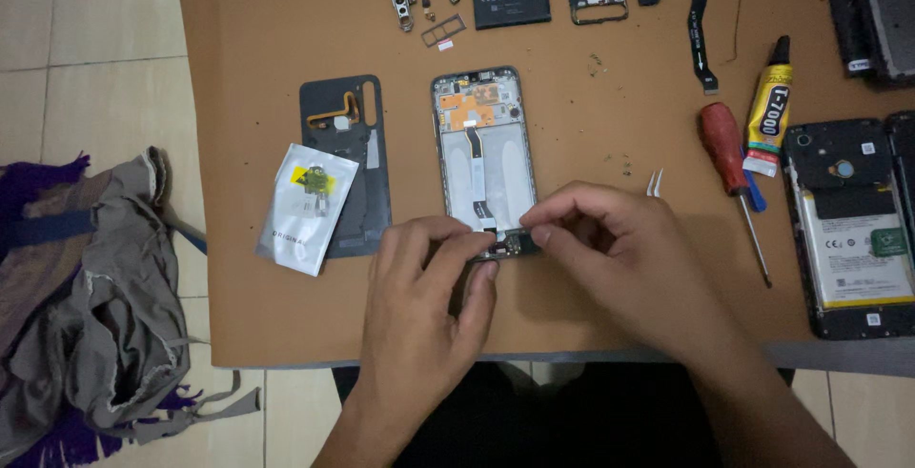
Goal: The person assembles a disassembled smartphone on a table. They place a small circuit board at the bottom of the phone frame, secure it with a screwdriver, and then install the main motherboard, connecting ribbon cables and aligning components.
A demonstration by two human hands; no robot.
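Head view: at centre frame my left hand [419, 282] and right hand [610, 249] pinch, fingers narrow, a small board [505, 244] at the bottom of the opened phone frame [483, 158]; I judge I'm seating it, and next it needs careful alignment
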